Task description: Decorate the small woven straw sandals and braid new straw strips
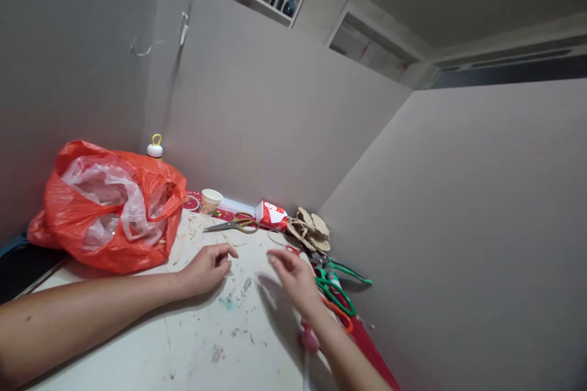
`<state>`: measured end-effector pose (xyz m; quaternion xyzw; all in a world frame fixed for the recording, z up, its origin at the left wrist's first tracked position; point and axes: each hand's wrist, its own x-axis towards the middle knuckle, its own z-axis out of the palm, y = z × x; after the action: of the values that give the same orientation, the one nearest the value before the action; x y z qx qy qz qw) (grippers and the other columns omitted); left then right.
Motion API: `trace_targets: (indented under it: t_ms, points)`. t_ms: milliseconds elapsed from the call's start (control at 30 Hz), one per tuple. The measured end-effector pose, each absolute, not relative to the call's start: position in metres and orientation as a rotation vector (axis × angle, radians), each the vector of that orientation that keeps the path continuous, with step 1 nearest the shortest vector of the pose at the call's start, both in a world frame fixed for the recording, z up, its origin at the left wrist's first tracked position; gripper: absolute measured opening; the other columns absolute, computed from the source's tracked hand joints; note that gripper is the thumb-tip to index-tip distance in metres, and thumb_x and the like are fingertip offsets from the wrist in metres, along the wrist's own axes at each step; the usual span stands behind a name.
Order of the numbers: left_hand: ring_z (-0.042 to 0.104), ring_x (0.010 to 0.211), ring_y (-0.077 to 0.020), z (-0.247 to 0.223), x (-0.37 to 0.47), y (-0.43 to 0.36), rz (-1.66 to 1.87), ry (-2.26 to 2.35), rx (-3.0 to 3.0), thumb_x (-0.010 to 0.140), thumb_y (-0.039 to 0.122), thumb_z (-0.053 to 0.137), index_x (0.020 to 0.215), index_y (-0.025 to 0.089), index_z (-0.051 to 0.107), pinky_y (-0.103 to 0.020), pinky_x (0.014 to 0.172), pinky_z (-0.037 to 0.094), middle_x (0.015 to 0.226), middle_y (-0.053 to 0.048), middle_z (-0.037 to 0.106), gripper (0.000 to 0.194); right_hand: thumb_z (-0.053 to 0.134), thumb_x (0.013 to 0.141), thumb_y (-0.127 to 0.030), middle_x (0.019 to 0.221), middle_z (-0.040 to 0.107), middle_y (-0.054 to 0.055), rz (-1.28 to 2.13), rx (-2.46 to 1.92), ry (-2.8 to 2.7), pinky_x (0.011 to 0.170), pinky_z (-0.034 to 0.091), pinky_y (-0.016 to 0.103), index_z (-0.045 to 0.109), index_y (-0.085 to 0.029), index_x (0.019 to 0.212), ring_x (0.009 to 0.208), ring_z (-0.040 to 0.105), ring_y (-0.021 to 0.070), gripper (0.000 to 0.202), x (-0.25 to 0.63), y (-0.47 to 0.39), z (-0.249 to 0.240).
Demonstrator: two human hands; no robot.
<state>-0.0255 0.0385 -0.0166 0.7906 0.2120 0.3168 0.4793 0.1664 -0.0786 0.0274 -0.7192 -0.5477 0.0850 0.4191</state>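
Loosely curled, our left hand (208,269) rests on the tabletop (238,348) while our right hand (293,278) hovers; whether either grip is closed, we cannot tell. Scissors (232,225) and a green-handled tool (334,264) lie near, probably for easy reach.

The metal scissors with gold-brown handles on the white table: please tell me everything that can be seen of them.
The metal scissors with gold-brown loop handles lie toward the far edge of the white table. Their grey, pointed blades look closed or nearly so, tip to the left, with the two loops at the right near a red-and-white packet; whether they touch it is unclear. Neither the left hand nor the right hand touches them.
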Motion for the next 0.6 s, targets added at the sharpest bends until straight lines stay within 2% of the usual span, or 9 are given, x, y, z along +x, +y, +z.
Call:
trace_targets:
  t_ms: [100,200,267,400,500,600]
  points:
    - [0.039,0.056,-0.01,-0.015,-0.025,0.034,0.806,0.468,2.01,0.076,0.021,0.048,0.091,0.016,0.062,-0.022,0.057,0.034,0.059,0.006,0.042,0.021,0.056,0.079,-0.021,0.074,0.069,0.002,0.377,-1.747,-1.565,0.069,0.048,0.027,0.065,-0.019,0.073,0.073,0.063,0.0175,0.011,0.104,-0.111,0.012]
    - [0.04,0.057,-0.01,-0.009,-0.023,0.037,0.821,0.467,2.04,0.078,0.028,0.049,0.074,0.016,0.056,-0.022,0.057,0.034,0.058,0.005,0.041,0.014,0.049,0.084,-0.022,0.074,0.065,0.003,0.258,-1.863,-1.773,0.065,0.045,0.027,0.059,-0.019,0.074,0.069,0.06,0.0171,0.015,0.081,-0.142,0.008]
    - [0.039,0.058,-0.0101,-0.002,-0.022,0.043,0.839,0.48,2.053,0.08,0.033,0.047,0.064,0.018,0.046,-0.022,0.057,0.034,0.06,0.005,0.041,0.023,0.043,0.088,-0.028,0.075,0.065,0.004,0.094,-1.955,-1.805,0.065,0.045,0.027,0.057,-0.02,0.075,0.07,0.06,0.018,0.021,0.091,-0.16,0.007]
    - [0.035,0.055,-0.01,0.019,-0.025,0.066,0.876,0.564,2.086,0.082,0.039,0.044,0.059,0.02,0.035,-0.023,0.054,0.03,0.056,0.006,0.033,0.03,0.035,0.091,-0.034,0.073,0.065,0.006,-0.074,-2.118,-1.61,0.064,0.046,0.03,0.057,-0.02,0.075,0.068,0.061,0.0205,0.03,0.145,-0.192,0.003]
    - [0.037,0.052,-0.0101,0.033,-0.032,0.084,0.874,0.643,2.11,0.082,0.038,0.042,0.06,0.02,0.036,-0.023,0.051,0.029,0.054,0.006,0.036,0.028,0.038,0.088,-0.036,0.099,0.067,0.017,-0.185,-2.221,-1.474,0.081,0.046,0.043,0.062,-0.015,0.093,0.094,0.062,0.0307,0.033,0.185,-0.213,-0.007]
    - [0.044,0.051,-0.0101,0.039,-0.042,0.095,0.826,0.69,2.142,0.079,0.033,0.045,0.068,0.019,0.045,-0.022,0.051,0.033,0.058,0.005,0.045,0.018,0.045,0.082,-0.032,0.118,0.063,0.018,-0.166,-2.391,-1.442,0.089,0.044,0.045,0.059,-0.013,0.118,0.109,0.058,0.0331,0.043,0.206,-0.228,-0.017]
